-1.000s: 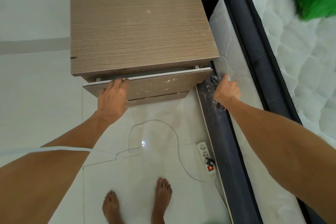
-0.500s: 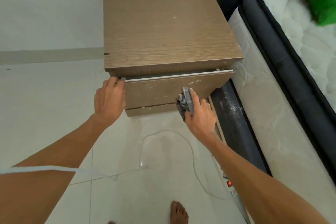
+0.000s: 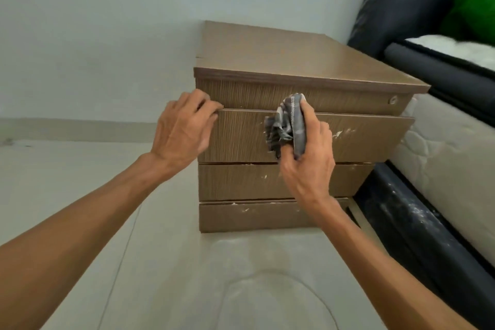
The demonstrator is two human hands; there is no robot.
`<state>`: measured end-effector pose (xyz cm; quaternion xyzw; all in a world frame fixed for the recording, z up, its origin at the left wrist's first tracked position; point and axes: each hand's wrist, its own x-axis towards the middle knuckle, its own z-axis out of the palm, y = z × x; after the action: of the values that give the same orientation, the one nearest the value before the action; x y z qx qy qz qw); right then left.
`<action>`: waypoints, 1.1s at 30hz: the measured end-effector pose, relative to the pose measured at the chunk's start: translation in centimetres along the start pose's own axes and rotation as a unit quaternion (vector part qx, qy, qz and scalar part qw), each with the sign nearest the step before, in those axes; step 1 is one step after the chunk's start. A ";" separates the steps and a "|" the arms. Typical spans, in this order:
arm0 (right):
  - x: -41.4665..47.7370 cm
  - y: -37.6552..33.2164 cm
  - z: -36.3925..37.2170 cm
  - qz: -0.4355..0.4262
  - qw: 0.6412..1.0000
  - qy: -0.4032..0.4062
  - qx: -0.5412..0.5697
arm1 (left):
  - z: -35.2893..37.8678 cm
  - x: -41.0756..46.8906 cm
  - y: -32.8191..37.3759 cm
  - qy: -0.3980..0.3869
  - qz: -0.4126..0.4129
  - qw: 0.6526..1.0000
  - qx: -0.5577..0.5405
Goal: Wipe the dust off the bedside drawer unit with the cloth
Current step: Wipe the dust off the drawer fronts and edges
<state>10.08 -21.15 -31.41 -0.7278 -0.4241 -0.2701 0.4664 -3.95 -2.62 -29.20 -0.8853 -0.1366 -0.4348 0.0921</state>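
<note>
A brown wood-grain bedside drawer unit (image 3: 281, 56) stands against the wall, seen from low in front. Its second drawer front (image 3: 356, 139) sticks out a little and carries white dust specks. My right hand (image 3: 308, 158) is closed around a crumpled grey checked cloth (image 3: 288, 123), which presses on the middle of that drawer front. My left hand (image 3: 182, 128) grips the left top corner of the same drawer front, fingers hooked over its edge. More white specks dot the two lower drawer fronts (image 3: 241, 182).
A bed stands close on the right, with a pale quilted mattress (image 3: 442, 169) on a dark frame (image 3: 409, 225) dusted white. A green cushion (image 3: 474, 8) lies by the dark headboard. Pale tiled floor (image 3: 67, 182) spreads to the left, and a thin white cable (image 3: 302, 284) loops below.
The view has dropped from above the unit to level with its front. My right hand brought the cloth from the bed side onto the drawer front. My left hand stays on the drawer's left corner.
</note>
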 end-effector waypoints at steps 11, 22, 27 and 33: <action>-0.7 -2.4 5.8 -0.134 0.983 0.079 -0.092 | -0.4 -0.4 -0.1 0.036 0.007 0.998 0.054; -1.7 -3.1 12.2 -0.134 0.985 -0.017 -0.103 | 0.8 -0.1 0.4 0.020 -0.047 0.998 0.040; -0.5 0.5 12.8 -0.245 0.952 0.007 -0.184 | 1.1 -0.1 0.1 0.020 -0.024 0.998 0.062; 0.2 5.8 10.4 -0.277 0.935 0.026 -0.219 | 1.8 0.1 1.6 0.026 0.014 0.993 0.118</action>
<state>15.15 -12.86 -38.19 -0.6583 -0.5271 -0.4935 0.2125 -1.99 -3.56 -30.29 -0.8584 -0.1724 -0.4372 0.2058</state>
